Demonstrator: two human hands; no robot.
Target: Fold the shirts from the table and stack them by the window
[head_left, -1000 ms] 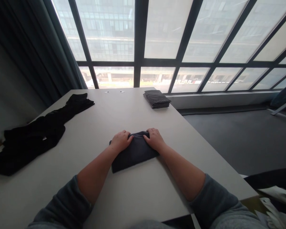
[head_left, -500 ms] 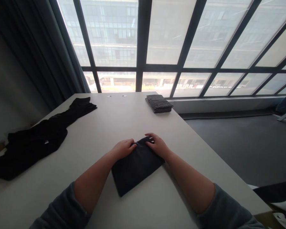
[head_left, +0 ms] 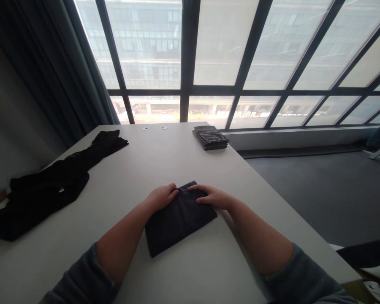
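A dark navy folded garment [head_left: 180, 223] lies slantwise on the white table in front of me; its exact kind does not show. My left hand [head_left: 163, 196] has its thumb and fingers closed on the far left edge, where the cloth puckers slightly. On the garment's right side rests my right hand [head_left: 210, 196], palm down. Its fingers reach left across the cloth and the thumb is apart from them.
Black crumpled clothing [head_left: 57, 177] stretches along the left of the white table [head_left: 152, 160]. A striped folded stack [head_left: 210, 137] sits near the far right edge. Beyond are windows, a dark curtain [head_left: 66, 63] and grey floor [head_left: 291, 185] to the right.
My right hand has shifted from the garment's far right corner onto its top, fingers now flatter. The garment has turned a little, its near corner moving left. My left hand keeps its hold.
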